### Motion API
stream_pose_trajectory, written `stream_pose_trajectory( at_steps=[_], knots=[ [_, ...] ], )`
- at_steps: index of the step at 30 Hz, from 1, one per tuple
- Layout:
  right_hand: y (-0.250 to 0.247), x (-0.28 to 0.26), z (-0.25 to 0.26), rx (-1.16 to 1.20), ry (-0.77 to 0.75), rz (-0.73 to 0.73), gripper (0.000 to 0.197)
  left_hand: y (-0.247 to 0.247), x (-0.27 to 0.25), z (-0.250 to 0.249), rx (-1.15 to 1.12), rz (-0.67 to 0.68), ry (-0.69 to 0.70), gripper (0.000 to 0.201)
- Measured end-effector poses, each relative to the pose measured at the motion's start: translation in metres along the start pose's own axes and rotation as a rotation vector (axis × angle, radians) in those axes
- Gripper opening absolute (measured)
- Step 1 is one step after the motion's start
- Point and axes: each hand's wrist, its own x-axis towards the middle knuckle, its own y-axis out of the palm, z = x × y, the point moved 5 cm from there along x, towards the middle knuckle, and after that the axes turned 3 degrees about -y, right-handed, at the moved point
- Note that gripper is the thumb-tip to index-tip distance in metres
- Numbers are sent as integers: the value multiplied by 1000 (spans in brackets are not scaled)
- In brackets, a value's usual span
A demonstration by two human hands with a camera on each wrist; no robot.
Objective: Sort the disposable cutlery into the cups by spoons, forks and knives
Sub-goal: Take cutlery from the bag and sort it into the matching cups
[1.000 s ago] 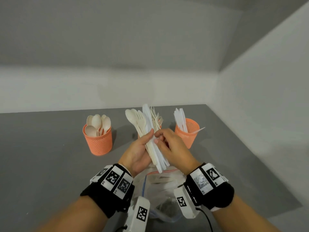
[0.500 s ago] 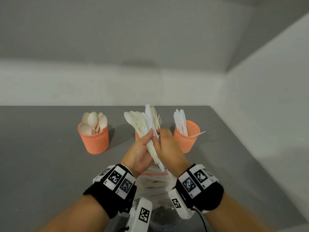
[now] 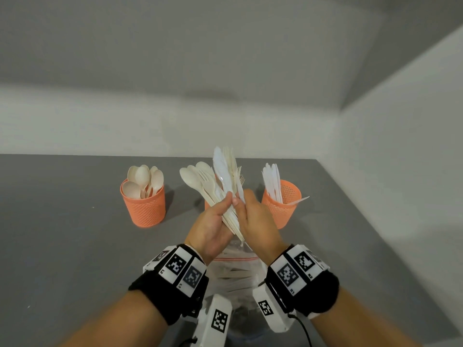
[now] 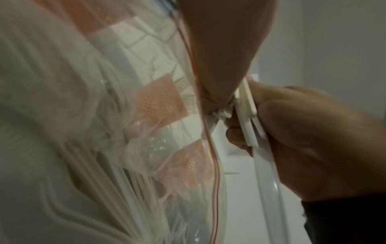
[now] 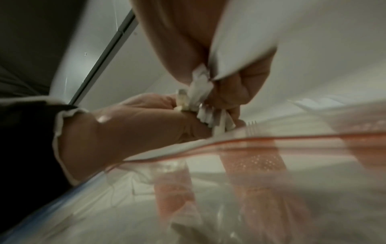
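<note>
My left hand (image 3: 221,211) grips a mixed bundle of cutlery (image 3: 220,181), with spoons, forks and white knives fanned upward above the table. My right hand (image 3: 244,205) presses against the bundle from the right and pinches its handles. In the left wrist view the handle ends (image 4: 247,113) sit between the fingers of both hands; the right wrist view shows the handle ends (image 5: 200,102) too. Three orange mesh cups stand behind: the left cup (image 3: 144,209) holds spoons, the right cup (image 3: 281,209) holds white knives, and the middle cup (image 3: 207,204) is mostly hidden by the hands.
A clear zip bag (image 3: 235,271) with more cutlery lies on the grey table (image 3: 62,234) under my wrists. One knife pokes out sideways from the right cup. White walls close the table at the back and right.
Both hands have closed in on the bundle, which now stands more upright and tighter. The right hand moved from picking at the fan to pressing along the handles.
</note>
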Motion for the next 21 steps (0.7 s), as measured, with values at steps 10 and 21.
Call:
stream_pose_trajectory(
  at_steps=[10,21],
  knots=[
    [-11,2,-6,341,69,192,16,4,-5,-7,94,-26,37,45],
    [-20,5,-8,107,-44,155,30,5,-1,-15,228,-118,140,34]
  ],
)
